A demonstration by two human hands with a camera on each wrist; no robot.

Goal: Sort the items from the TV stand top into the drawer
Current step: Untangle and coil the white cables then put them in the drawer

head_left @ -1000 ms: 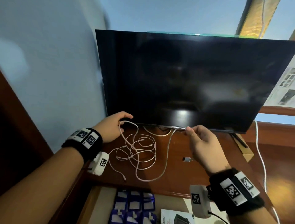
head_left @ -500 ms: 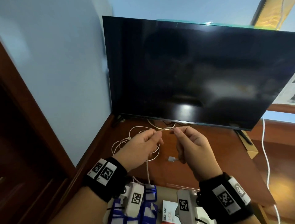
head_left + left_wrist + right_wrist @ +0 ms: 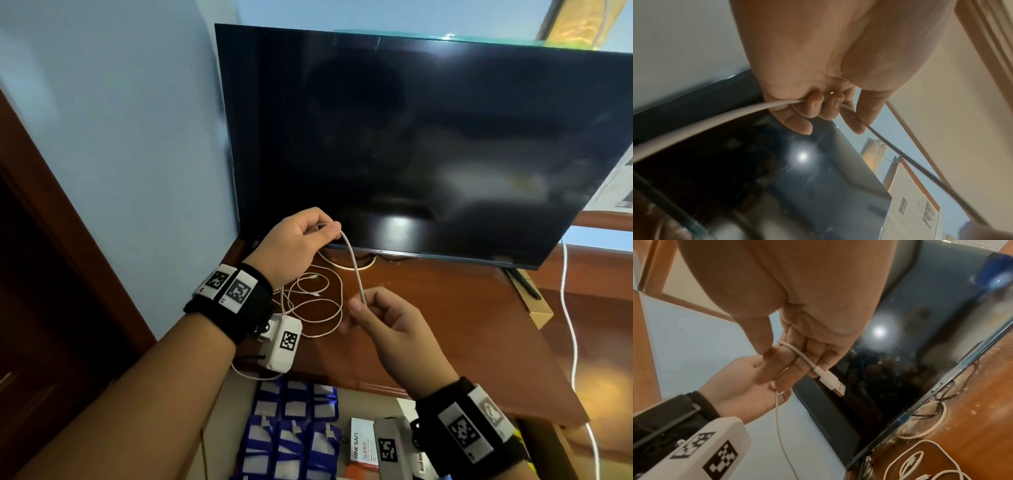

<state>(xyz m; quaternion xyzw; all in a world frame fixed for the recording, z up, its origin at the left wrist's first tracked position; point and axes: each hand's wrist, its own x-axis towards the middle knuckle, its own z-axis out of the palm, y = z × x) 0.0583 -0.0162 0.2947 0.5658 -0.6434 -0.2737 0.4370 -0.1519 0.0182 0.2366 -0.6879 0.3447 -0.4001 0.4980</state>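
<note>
A long white USB cable [image 3: 353, 265] runs taut between my two hands above the brown TV stand top [image 3: 445, 308]. My left hand [image 3: 301, 240] is raised in front of the TV's lower edge and grips the cable [image 3: 777, 105] in curled fingers. My right hand [image 3: 376, 315] is lower and nearer, pinching the cable near its plug end; the USB plug [image 3: 833, 383] sticks out past its fingers. The rest of the cable lies in loose loops [image 3: 315, 301] on the stand, below my left wrist. The open drawer [image 3: 406, 407] is at the bottom of the head view.
A large dark TV [image 3: 428, 144] stands at the back of the stand. In the drawer lie several blue-and-white packets [image 3: 291, 435] and a white box [image 3: 363, 442]. Another white cord [image 3: 570, 335] hangs at the stand's right side. A cardboard box [image 3: 534, 301] sits by the TV's right foot.
My left hand has risen from beside the right hand toward the TV's lower edge, drawing the cable out between the hands. The right hand has dropped slightly toward me.
</note>
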